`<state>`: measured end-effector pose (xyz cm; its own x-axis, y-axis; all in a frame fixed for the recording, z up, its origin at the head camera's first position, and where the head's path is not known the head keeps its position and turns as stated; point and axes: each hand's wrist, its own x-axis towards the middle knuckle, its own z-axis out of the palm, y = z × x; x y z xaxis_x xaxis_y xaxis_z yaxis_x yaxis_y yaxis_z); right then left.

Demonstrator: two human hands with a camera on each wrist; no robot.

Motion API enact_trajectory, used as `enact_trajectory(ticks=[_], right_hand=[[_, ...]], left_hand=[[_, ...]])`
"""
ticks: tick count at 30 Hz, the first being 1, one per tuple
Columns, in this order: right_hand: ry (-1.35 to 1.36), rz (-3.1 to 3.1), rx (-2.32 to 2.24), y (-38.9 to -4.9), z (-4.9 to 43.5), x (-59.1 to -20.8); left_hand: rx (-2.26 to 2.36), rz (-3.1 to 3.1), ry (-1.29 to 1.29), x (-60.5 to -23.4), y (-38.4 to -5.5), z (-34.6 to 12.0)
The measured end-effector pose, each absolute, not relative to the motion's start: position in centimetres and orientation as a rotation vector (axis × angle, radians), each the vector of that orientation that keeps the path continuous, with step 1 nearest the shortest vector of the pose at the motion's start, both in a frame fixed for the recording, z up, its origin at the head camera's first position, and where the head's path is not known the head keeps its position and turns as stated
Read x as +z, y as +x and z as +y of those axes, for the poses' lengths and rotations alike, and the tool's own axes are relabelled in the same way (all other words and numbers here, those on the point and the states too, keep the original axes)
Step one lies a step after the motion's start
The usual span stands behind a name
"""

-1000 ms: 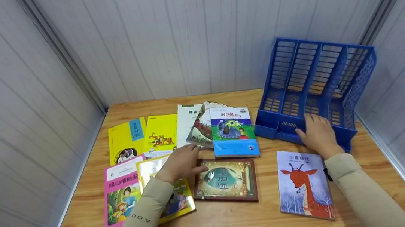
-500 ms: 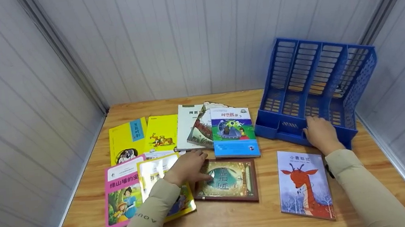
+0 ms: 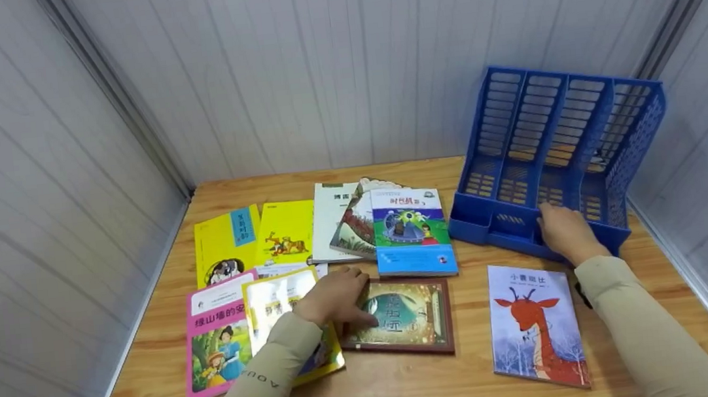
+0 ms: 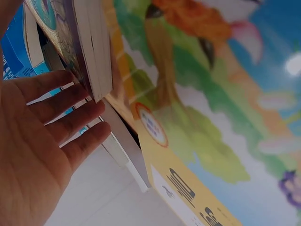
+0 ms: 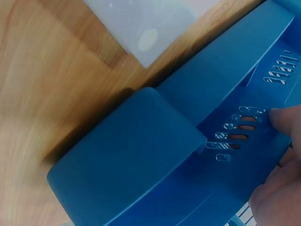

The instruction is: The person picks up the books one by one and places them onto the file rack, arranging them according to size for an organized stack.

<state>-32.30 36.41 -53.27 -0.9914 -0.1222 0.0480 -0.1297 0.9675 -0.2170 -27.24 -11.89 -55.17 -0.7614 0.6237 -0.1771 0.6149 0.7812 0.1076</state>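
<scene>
My left hand (image 3: pixel 335 299) is at the upper left corner of a brown-framed hardcover book (image 3: pixel 411 334). Its thumb lies over the cover. In the left wrist view the fingers (image 4: pixel 61 104) stretch out, nearly straight, against the edge of a thick book. To the right, my right hand (image 3: pixel 567 232) grips the front wall of a blue file rack (image 3: pixel 510 241) with upright dividers. The right wrist view has the thumb (image 5: pixel 281 118) on the slotted panel of the rack's front bin, and the other fingers bent behind it, partly out of frame.
A book with a red deer (image 3: pixel 532 331) lies before the rack. Left of the brown book are a pink book (image 3: pixel 219 344) and a yellow-bordered book (image 3: pixel 278 292). Yellow books (image 3: pixel 227 244), a white one (image 3: pixel 330 221) and a blue-and-green one (image 3: pixel 411 232) lie behind. Panel walls (image 3: pixel 339 62) surround the table.
My left hand has moved slightly right and nearer, its thumb coming over the brown book. My right hand has shifted a little right along the rack's front. The books keep their places.
</scene>
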Motion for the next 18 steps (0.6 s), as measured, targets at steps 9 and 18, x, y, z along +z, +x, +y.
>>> enact_trajectory(ticks=[9, 18], right_hand=[[0.182, -3.115, 0.398, -32.0, 36.6, -53.4], [0.204, -3.055, 0.414, -32.1, 36.7, -53.7]], left_hand=[[0.155, 2.661, 0.872, -55.1, -27.2, -11.2], [0.260, 2.614, 0.727, -54.7, -27.4, -10.3]])
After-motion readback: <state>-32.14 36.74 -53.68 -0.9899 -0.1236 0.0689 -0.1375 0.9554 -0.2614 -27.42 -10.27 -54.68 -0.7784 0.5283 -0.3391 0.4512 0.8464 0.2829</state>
